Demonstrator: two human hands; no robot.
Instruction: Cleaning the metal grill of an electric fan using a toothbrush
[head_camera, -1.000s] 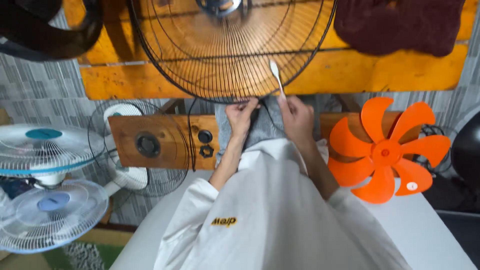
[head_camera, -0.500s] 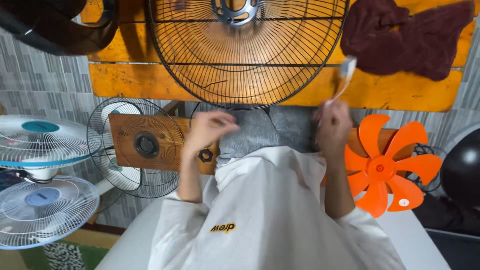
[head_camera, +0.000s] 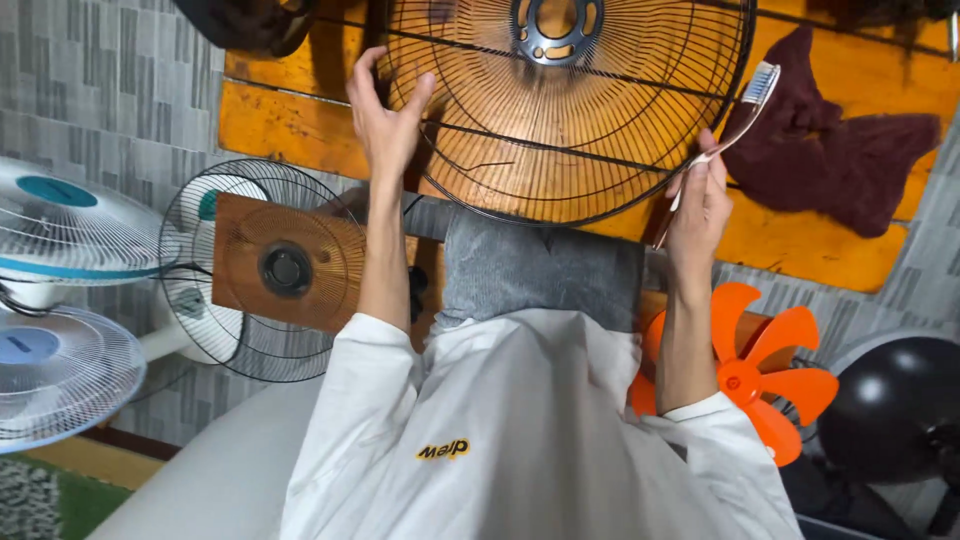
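White long-sleeved shirt (head_camera: 520, 430), grey trousers (head_camera: 540, 265)

fan grille (head_camera: 560, 110): round black wire guard with a grey hub ring, lying over the orange wooden boards, its left rim held
toothbrush (head_camera: 728, 130): white, blue-bristled head raised, tilted up-right at the grille's right rim
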